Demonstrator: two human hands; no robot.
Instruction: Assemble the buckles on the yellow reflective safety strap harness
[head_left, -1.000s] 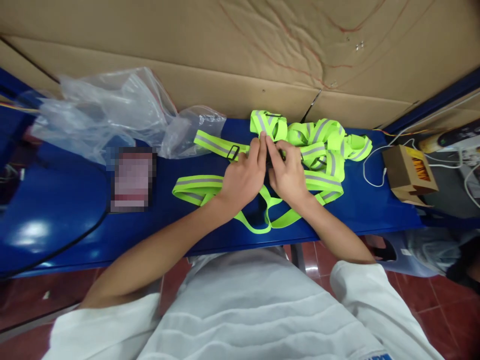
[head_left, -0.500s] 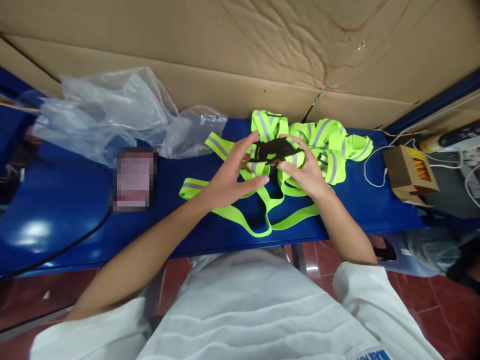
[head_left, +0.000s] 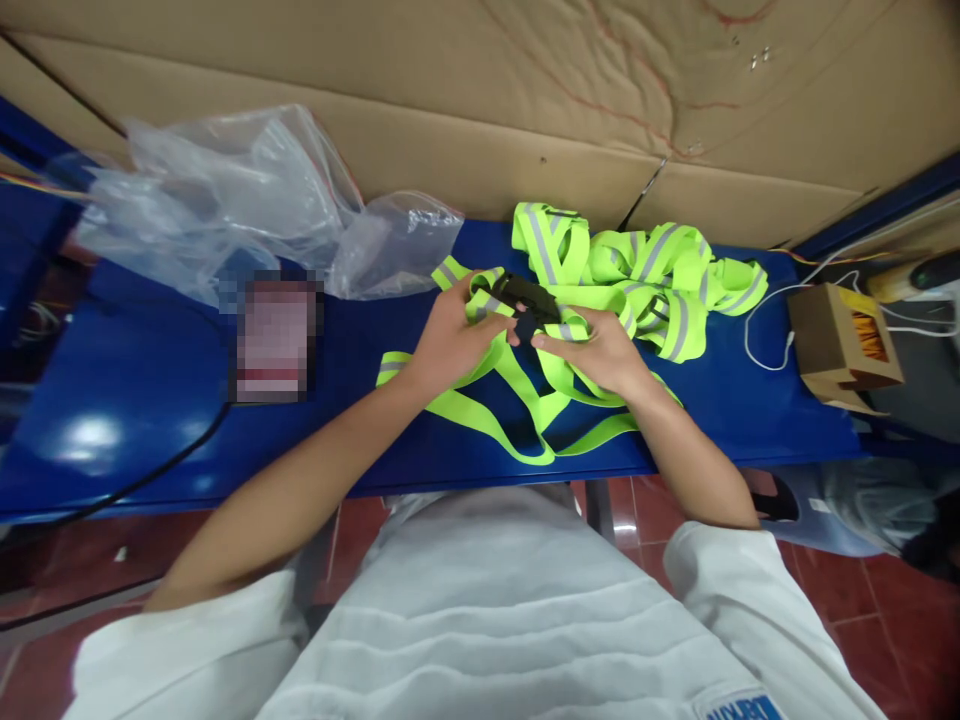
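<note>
Both bare forearms reach forward and converge — the left hand (head_left: 457,340) curled, thumb pointing right; the right hand (head_left: 604,350) palm-down, fingers pinched, fingertips almost touching the left's.

Your blue bench (head_left: 135,390) has crumpled clear plastic bags (head_left: 240,190) at the back left, a heap of neon yellow reflective straps (head_left: 645,280) in the middle, and a small cardboard box (head_left: 840,340) with a white cable (head_left: 757,345) off right.
</note>
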